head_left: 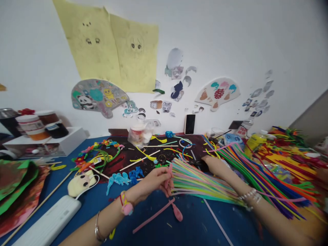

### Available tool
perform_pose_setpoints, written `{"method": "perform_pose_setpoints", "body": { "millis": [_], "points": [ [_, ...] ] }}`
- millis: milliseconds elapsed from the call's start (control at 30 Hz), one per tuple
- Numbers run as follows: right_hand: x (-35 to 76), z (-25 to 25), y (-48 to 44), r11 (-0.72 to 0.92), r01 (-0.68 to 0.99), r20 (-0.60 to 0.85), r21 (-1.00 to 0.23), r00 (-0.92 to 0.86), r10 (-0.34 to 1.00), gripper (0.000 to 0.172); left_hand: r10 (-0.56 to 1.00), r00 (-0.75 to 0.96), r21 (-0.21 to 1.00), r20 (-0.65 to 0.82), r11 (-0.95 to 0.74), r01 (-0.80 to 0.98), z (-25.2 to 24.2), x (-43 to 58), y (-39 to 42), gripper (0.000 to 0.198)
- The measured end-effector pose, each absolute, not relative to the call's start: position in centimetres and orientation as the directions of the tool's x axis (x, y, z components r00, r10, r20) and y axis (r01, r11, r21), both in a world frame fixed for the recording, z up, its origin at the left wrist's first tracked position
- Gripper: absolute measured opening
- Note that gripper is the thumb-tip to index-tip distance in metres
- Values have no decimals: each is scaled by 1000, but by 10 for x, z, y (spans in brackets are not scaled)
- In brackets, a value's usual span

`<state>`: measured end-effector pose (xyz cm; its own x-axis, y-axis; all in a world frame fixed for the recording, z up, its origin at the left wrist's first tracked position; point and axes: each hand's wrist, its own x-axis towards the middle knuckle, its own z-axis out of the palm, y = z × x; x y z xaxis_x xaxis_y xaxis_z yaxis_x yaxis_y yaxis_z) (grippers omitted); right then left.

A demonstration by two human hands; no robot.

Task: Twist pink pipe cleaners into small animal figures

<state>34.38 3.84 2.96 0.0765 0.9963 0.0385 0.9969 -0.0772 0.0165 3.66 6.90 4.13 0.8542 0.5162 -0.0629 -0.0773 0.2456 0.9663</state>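
Observation:
My left hand (159,180) is closed on a pink pipe cleaner (169,176), bent and held upright at the fingertips. It is beside the ends of a bundle of pastel pipe cleaners (200,181). Beyond that bundle, my right hand (214,165) reaches down to a dark object on the mat that I cannot make out; its fingers are mostly hidden. Below my left hand lie a straight pink pipe cleaner (153,216) and a twisted pink piece with a rounded end (177,212). A pale lilac pipe cleaner (217,222) lies at the front.
Blue twisted pipe cleaner figures (120,180) and a cream plush-like item (81,183) lie left. A white power strip (50,222) is at front left. More coloured pipe cleaners (266,181) spread right. A phone (190,124) leans on the wall; a yellow bottle (255,141) stands right.

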Motion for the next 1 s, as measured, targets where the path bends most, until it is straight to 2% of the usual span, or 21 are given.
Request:
{"method": "perform_pose_setpoints", "body": {
  "millis": [133, 267, 400, 467, 500, 533, 567, 633, 700, 767, 867, 1000],
  "points": [
    [367, 22, 54, -74, 997, -36, 27, 75, 997, 25, 662, 748, 922, 58, 251, -294, 43, 34, 78, 21],
    [382, 31, 58, -114, 994, -13, -5, 114, 993, 17, 748, 658, 918, 91, 193, -346, 36, 31, 95, 24],
    [375, 48, 48, -168, 981, 56, -98, 174, 983, 12, 792, 592, 925, 148, 101, -367, 26, 31, 107, 28],
    [349, 51, 34, -132, 962, 41, -237, 146, 988, 19, 805, 565, 927, 179, 54, -371, 21, 33, 111, 29],
    [330, 50, 26, -66, 858, 3, -509, 79, 997, 21, 811, 552, 927, 195, 31, -373, 19, 34, 112, 29],
    [309, 48, 16, 1, 687, -29, -727, -33, 999, 26, 815, 539, 927, 212, 8, -376, 18, 35, 113, 29],
    [286, 45, 6, 50, 500, -23, -865, -138, 990, 32, 819, 526, 925, 229, -15, -379, 17, 36, 113, 30],
    [241, 36, -11, 74, 179, 3, -981, -370, 929, 43, 825, 501, 921, 262, -59, -385, 17, 36, 115, 31],
    [206, 26, -22, -30, -81, 17, -996, -528, 849, 50, 826, 482, 917, 292, -99, -387, 20, 35, 116, 32],
    [183, 18, -27, -194, -236, -15, -952, -597, 802, 56, 825, 468, 914, 316, -133, -383, 23, 34, 116, 33],
    [168, 10, -27, -302, -235, -106, -924, -601, 792, 60, 824, 455, 915, 337, -172, -366, 27, 33, 114, 33],
    [167, 8, -26, -306, -213, -135, -928, -573, 809, 62, 825, 456, 924, 335, -193, -330, 25, 34, 112, 32]
  ]
}}
